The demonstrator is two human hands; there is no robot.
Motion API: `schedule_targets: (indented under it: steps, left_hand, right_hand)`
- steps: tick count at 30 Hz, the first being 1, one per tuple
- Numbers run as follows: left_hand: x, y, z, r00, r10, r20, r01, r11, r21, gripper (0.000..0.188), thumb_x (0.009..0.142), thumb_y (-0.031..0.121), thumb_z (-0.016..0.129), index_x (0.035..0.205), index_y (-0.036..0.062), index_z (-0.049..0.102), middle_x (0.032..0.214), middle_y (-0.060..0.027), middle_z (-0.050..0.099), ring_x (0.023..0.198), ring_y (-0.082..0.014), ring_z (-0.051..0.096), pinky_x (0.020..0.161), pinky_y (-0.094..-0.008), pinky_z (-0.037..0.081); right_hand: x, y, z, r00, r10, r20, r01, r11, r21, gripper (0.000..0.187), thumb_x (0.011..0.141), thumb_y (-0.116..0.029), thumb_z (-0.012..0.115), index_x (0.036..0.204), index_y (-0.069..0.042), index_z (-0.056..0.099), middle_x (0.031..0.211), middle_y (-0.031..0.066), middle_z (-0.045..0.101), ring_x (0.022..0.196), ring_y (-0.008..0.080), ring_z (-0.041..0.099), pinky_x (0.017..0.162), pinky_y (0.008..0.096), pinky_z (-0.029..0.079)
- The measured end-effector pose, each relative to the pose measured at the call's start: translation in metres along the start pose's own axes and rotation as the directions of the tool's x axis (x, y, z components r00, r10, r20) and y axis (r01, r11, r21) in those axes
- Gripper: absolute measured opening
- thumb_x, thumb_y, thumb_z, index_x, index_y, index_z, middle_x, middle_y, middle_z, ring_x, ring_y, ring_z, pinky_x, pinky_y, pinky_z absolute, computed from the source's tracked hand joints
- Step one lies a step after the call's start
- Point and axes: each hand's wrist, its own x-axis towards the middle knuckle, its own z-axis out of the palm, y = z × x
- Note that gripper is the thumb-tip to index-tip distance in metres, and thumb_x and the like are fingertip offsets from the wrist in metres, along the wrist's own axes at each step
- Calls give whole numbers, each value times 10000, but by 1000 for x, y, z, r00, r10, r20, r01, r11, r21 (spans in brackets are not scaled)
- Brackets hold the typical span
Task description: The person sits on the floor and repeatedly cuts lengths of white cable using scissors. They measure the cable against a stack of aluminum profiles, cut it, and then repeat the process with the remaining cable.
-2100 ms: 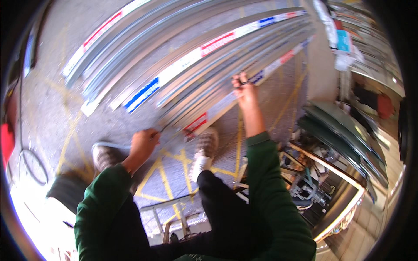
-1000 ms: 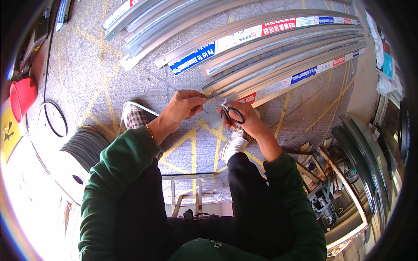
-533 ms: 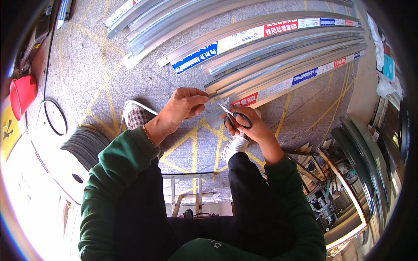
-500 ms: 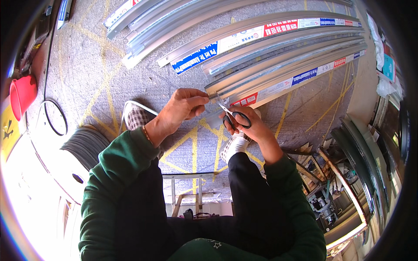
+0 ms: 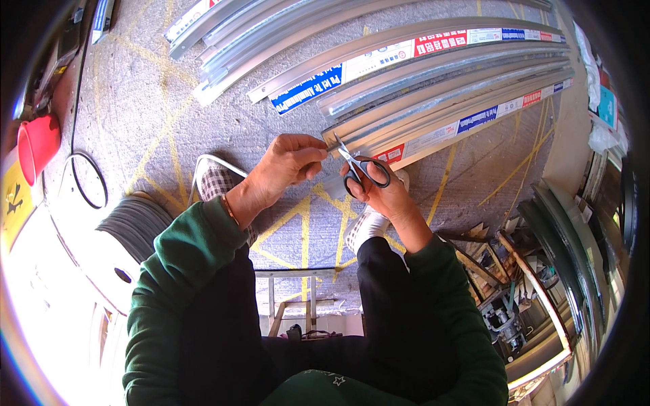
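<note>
My right hand [image 5: 380, 193] grips a pair of scissors [image 5: 349, 160] with black handles, fingers through the loops. Their silver blades stand apart, pointing up and left at the near end of a metal profile [image 5: 379, 132]. Just left of the blade tips, my left hand [image 5: 292, 164] is closed in a pinch, thumb against forefinger. What lies between those fingers is too small to make out. The profile rests among other long silver profiles, and a strip with red, blue and white labels [image 5: 440, 134] runs along its side.
More labelled profiles [image 5: 379, 57] lie across the floor ahead. At left are a spool of grey cord [image 5: 139, 227], a red bucket [image 5: 38, 149] and a black hose [image 5: 88, 183]. A metal frame [image 5: 535, 291] holding tools and scraps stands at lower right, beside curved dark strips [image 5: 562, 237].
The scissors have turned a little, with their blades now spread wider and reaching nearer the profile's end. My left hand keeps its pinch in nearly the same place.
</note>
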Motion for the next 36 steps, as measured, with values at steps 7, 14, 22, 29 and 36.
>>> schedule_targets:
  steps: [7,14,22,29,36]
  left_hand:
    - [17,-14,-13,999,28,-47,-25,998,63,273,955,93,581,1190,-32,642,670,8,511,493,-40,339,452,-219,257]
    - [30,-34,-28,1000,-3,-6,3,995,100,268,968,112,578,1197,-19,625,685,-1,538,495,-45,386,447,-221,284]
    - [26,-54,-18,1000,-6,-9,8,967,254,154,971,128,587,981,-20,627,790,-76,697,621,-82,564,542,-240,445]
    - [34,-71,8,974,226,16,-216,906,365,165,942,54,618,1036,-79,642,854,-112,741,776,-142,694,726,-277,559]
    - [59,-106,19,955,247,-166,-143,869,474,142,890,76,696,991,-21,717,840,-92,746,748,-121,697,701,-269,549]
  right_hand:
    - [-9,-3,3,988,-57,-142,17,963,-269,496,990,-429,606,1114,51,615,676,41,545,565,95,432,516,220,324]
    - [-69,-30,-9,920,-237,-312,208,970,-124,572,998,-490,556,1187,49,562,723,63,557,631,142,499,580,251,385]
    - [-107,18,1,783,-223,-581,231,971,-60,505,1022,-458,531,1234,-1,560,871,48,616,712,141,531,629,278,396]
    - [-110,30,7,837,-265,-479,245,964,-105,483,1013,-452,558,1145,9,617,761,56,631,649,115,562,574,248,366]
    - [-101,29,1,852,-201,-483,198,978,-58,455,1018,-433,557,1153,-4,621,772,40,634,655,99,560,584,246,363]
